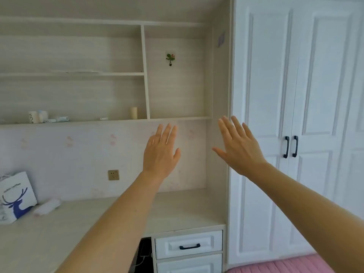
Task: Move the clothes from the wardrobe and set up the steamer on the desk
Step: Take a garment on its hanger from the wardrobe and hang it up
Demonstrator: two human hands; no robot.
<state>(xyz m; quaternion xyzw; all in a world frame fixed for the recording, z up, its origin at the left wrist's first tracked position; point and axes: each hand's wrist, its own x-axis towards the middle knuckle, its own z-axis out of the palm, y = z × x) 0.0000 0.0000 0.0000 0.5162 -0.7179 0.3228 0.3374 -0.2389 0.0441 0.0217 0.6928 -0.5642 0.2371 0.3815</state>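
The white wardrobe (295,95) fills the right side, both doors closed, with two black handles (290,146) side by side at the middle seam. The pale wooden desk (177,209) runs along the left below wall shelves. My left hand (160,152) is held up in the air in front of the desk's back wall, fingers straight, holding nothing. My right hand (238,148) is raised beside it, fingers spread and empty, left of the wardrobe handles and not touching them. No clothes and no steamer show.
A white bag with a blue deer print (15,198) and a small white roll (47,206) lie at the desk's left. A wall socket (113,174) sits above the desk. Small bottles (39,116) stand on the shelf. Drawers (189,246) are under the desk; pink bedding (285,265) lies lower right.
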